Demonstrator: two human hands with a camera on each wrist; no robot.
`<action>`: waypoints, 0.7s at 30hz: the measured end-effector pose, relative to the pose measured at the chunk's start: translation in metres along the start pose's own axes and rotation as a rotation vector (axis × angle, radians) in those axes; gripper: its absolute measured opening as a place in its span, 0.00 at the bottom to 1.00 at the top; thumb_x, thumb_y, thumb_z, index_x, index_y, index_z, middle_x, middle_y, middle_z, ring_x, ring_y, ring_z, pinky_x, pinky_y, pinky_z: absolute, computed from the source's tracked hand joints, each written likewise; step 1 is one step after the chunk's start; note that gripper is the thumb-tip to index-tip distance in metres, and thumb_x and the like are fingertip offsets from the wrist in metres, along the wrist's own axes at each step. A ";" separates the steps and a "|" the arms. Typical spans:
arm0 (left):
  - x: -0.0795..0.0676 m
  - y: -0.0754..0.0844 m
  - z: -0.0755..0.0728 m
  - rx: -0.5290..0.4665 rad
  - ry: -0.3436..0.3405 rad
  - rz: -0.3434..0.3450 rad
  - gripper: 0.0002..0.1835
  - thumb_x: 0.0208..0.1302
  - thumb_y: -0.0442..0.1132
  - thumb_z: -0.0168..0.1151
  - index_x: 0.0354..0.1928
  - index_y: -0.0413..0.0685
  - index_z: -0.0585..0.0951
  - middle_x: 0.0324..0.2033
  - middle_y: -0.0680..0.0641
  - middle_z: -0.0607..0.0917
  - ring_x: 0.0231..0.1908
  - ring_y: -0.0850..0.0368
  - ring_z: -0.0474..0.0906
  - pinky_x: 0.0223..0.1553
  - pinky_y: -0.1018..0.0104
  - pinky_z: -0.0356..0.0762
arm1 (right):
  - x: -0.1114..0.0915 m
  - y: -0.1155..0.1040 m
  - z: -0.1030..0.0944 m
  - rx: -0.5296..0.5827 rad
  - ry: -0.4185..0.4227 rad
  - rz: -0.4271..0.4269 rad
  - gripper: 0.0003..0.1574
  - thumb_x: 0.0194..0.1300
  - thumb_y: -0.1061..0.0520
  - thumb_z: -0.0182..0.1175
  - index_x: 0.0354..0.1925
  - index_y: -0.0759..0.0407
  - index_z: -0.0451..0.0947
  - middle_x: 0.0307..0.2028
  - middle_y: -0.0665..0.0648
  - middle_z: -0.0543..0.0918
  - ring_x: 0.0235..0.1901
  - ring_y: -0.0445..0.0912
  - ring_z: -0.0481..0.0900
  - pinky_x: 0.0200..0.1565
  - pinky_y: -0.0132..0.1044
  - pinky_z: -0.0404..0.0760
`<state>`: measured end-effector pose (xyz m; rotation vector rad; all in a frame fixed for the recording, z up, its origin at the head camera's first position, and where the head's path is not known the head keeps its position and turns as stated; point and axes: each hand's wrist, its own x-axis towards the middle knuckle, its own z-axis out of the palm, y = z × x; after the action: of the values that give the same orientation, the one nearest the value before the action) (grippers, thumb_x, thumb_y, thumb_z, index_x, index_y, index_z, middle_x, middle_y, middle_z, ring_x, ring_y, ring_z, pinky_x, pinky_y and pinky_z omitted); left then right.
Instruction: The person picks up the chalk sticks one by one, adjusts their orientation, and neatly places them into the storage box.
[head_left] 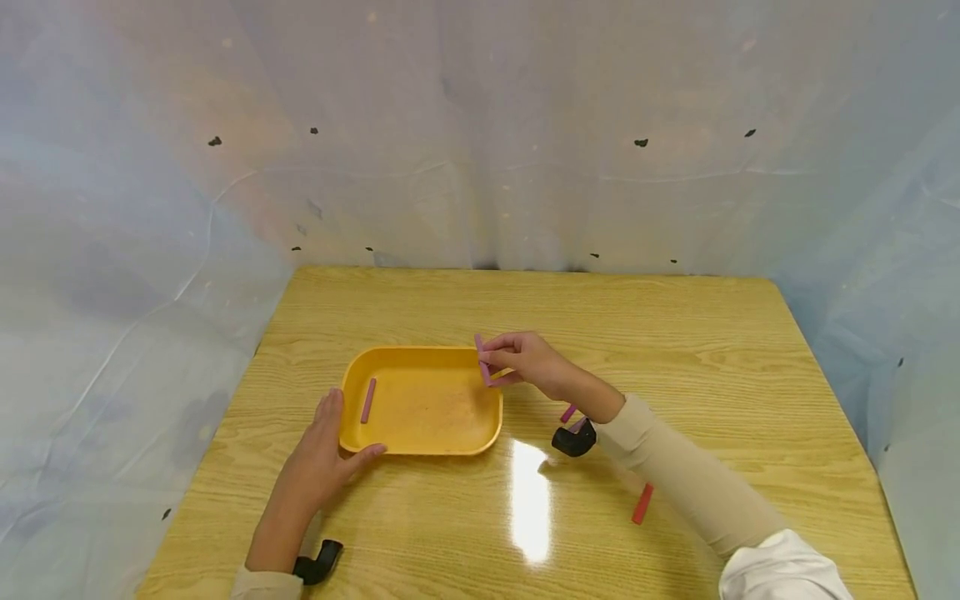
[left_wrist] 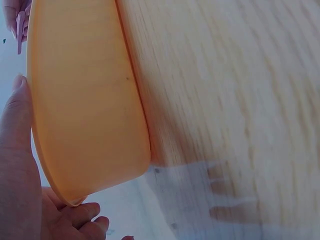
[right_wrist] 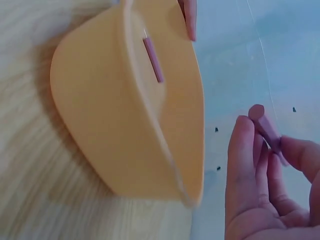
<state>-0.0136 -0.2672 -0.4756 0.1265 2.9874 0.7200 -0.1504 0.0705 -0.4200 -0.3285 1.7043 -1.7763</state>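
Observation:
A yellow plastic tray (head_left: pixel 423 408) stands on the table, with one slim purple stick (head_left: pixel 368 401) lying in its left part. My left hand (head_left: pixel 324 446) holds the tray's near left corner, thumb along the front rim and fingers against the left side. Over the tray's far right corner, my right hand (head_left: pixel 528 362) pinches another purple stick (right_wrist: pixel 269 131) between thumb and fingers. In the right wrist view this stick looks many-sided, with a flat end, and is held above the rim.
On the wooden table (head_left: pixel 637 325), a magenta stick (head_left: pixel 568 413) lies below the right wrist, partly hidden. A red stick (head_left: pixel 642 504) lies beside the right forearm. Black camera mounts (head_left: pixel 573 439) sit at both wrists. Pale plastic sheeting (head_left: pixel 480 150) hangs around the table.

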 end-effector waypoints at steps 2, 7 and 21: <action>0.000 0.000 0.000 0.001 -0.002 -0.004 0.61 0.52 0.70 0.56 0.71 0.50 0.30 0.71 0.39 0.39 0.69 0.41 0.39 0.60 0.37 0.51 | 0.002 0.001 0.005 0.021 -0.002 0.008 0.16 0.67 0.59 0.56 0.48 0.71 0.74 0.38 0.62 0.82 0.43 0.56 0.79 0.43 0.45 0.80; 0.000 -0.001 0.001 -0.003 -0.007 -0.008 0.61 0.52 0.70 0.56 0.71 0.50 0.30 0.71 0.40 0.38 0.69 0.42 0.38 0.61 0.37 0.51 | 0.007 0.004 0.018 0.075 -0.008 0.037 0.17 0.68 0.60 0.54 0.50 0.72 0.72 0.39 0.64 0.81 0.44 0.56 0.79 0.45 0.45 0.79; -0.001 0.000 0.001 -0.011 0.004 -0.009 0.61 0.51 0.70 0.57 0.72 0.48 0.33 0.71 0.40 0.39 0.70 0.43 0.38 0.61 0.38 0.51 | 0.021 0.012 0.045 0.122 -0.018 0.063 0.15 0.67 0.62 0.55 0.47 0.73 0.74 0.37 0.62 0.82 0.43 0.55 0.80 0.44 0.45 0.80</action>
<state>-0.0124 -0.2668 -0.4762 0.1113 2.9854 0.7368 -0.1362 0.0223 -0.4309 -0.2342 1.5684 -1.8162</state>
